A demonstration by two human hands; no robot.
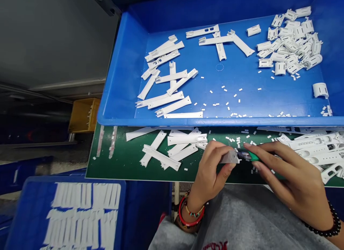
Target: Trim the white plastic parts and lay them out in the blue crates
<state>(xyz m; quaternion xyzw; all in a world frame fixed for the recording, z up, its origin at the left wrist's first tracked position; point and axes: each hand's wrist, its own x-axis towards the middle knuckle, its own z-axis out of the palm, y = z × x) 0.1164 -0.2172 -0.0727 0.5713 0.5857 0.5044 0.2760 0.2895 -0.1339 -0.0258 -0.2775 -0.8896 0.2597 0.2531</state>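
The left hand (213, 169) grips a white plastic part (229, 157) between thumb and fingers, its end sticking out toward the right hand (292, 174). That hand grasps green-handled nippers (252, 156), the metal nose pointing left and meeting the end of the part — whether the blades are closed on it is too small to tell. So the part lies between the two hands, mostly hidden by the left fingers, above the near edge of the green worktable (115, 167).

Long white strips (161, 157) lie crossed on the tabletop left of the left hand; white perforated parts (324, 158) are heaped beside the right hand. Small white chips (238, 139) are scattered just beyond the nippers — and past them stands the blue tray (172, 122), holding more long strips and a pile of curved white pieces (280, 68).
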